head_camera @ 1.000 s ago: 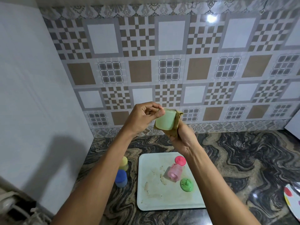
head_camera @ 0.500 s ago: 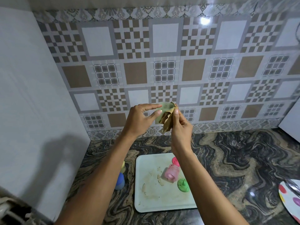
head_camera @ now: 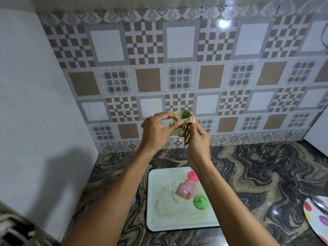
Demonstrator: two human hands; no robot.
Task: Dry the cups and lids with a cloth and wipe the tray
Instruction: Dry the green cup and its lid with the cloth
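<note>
Down on the marbled surface (head_camera: 257,174) the stained white tray (head_camera: 159,219), stiff and flat, looks easy to steady by its rim for wiping, and on it lie the pink cup (head_camera: 187,189) on its side, the pink lid (head_camera: 192,175) and the green lid (head_camera: 200,201), all likely light, hard plastic and slick if wet. Raised before the tiled wall, the left hand (head_camera: 156,130) pinches the green cup (head_camera: 179,121) by its wall, fingers closed around it, while the right hand (head_camera: 197,139) grips the soft brown cloth (head_camera: 186,134) against its rim.

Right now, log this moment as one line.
left hand: holds green cup | right hand: cloth at cup rim | tray: pink cup, pink lid, green lid, stained
</note>
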